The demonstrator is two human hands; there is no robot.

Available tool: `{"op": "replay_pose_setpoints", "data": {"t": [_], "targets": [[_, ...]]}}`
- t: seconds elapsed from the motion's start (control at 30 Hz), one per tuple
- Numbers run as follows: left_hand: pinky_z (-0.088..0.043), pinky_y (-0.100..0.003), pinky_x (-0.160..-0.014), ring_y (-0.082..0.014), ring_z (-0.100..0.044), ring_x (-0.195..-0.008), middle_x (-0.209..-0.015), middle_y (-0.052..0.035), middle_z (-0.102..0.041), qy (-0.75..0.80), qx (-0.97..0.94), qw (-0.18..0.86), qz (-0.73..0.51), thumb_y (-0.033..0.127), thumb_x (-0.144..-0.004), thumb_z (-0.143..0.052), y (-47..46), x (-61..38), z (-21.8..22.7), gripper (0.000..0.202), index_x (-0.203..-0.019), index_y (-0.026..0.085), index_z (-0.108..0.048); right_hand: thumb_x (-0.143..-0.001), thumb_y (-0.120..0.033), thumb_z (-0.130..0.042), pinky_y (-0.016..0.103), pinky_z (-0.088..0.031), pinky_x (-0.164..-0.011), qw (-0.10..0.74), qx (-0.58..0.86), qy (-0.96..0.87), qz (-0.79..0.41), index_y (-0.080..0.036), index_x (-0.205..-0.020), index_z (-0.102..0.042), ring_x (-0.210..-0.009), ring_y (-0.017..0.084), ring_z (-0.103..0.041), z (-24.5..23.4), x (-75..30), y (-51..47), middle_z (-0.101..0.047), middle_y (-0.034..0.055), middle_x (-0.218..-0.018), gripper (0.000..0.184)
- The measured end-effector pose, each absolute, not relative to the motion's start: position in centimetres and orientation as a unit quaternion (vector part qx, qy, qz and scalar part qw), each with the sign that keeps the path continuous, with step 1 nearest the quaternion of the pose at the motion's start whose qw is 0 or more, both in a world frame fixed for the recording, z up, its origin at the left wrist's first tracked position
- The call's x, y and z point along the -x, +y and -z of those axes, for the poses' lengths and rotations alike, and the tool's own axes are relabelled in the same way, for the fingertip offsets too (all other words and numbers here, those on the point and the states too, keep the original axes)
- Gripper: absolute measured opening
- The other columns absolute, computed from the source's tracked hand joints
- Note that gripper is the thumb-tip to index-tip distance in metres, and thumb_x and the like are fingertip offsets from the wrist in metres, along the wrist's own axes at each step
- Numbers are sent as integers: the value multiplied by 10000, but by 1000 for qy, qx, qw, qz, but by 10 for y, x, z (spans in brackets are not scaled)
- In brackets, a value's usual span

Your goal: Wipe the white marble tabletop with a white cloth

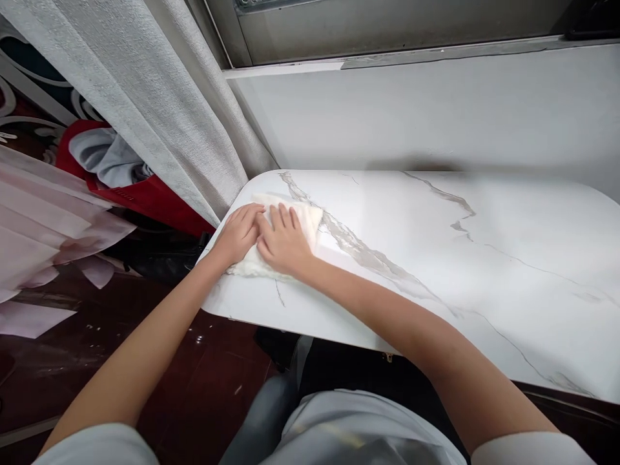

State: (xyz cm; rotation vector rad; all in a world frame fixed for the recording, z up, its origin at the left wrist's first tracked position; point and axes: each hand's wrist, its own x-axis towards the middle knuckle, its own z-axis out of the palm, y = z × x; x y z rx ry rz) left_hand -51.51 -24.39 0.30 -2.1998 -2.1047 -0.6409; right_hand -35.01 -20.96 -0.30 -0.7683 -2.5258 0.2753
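A white cloth (311,221) lies on the left end of a white marble-patterned tabletop (387,226). My right hand (285,239) rests flat on the cloth with its fingers extended and somewhat apart. Beside it, my left hand (239,236) lies on the cloth's left part, fingers stretched forward over it. The two hands touch or nearly touch near the right thumb. Part of the cloth is hidden beneath both palms.
A grey curtain (194,97) hangs at the table's left end, and a pale wall (411,110) runs behind it. A red bag (159,200) with grey fabric (109,155) inside stands left of the curtain. Pink sheer fabric (39,219) hangs farther left, above a dark red floor (194,368).
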Motion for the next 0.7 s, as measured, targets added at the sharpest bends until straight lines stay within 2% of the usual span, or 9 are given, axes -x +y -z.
{"op": "replay_pose_setpoints", "data": {"t": [0.13, 0.27, 0.37, 0.5, 0.7], "targets": [[-343, -458, -1137, -259, -490, -1287, -1296, -101, -600, -678, 700, 43, 220, 234, -871, -329, -201, 513, 2, 410, -1207, 196, -562, -979, -315, -405, 588, -131, -1180, 248, 361, -894, -98, -61, -1401, -492, -1444, 385, -282, 6, 350, -171, -376, 259, -1520, 500], [-321, -452, -1146, -278, -475, -1302, -1348, -124, -577, -708, 666, 39, 233, 248, -857, -368, -166, 509, 4, 447, -1250, 150, -555, -973, -329, -399, 653, -97, -1151, 267, 434, -855, -94, -82, -1400, -494, -1449, 409, -246, 9, 349, -139, -384, 234, -1521, 502], [-307, -422, -1157, -269, -459, -1324, -1392, -111, -555, -729, 641, 27, 239, 276, -877, -369, -146, 507, 5, 464, -1289, 149, -539, -982, -336, -350, 692, -100, -1124, 241, 472, -842, -95, -105, -1441, -449, -1452, 416, -225, 7, 347, -120, -360, 218, -1538, 524], [-354, -425, -1116, -279, -492, -1285, -1389, -88, -553, -753, 613, 16, 239, 314, -899, -368, -124, 508, 5, 447, -1289, 187, -548, -999, -345, -270, 701, -77, -1119, 196, 489, -845, -90, -120, -1490, -379, -1450, 408, -219, 2, 348, -101, -320, 218, -1554, 551], [-341, -410, -1123, -268, -486, -1293, -1405, -73, -546, -748, 613, -12, 253, 309, -903, -391, -100, 520, 5, 438, -1292, 202, -559, -992, -351, -294, 704, -65, -1112, 226, 483, -839, -110, -106, -1453, -426, -1432, 421, -236, 7, 358, -79, -365, 228, -1521, 538]]}}
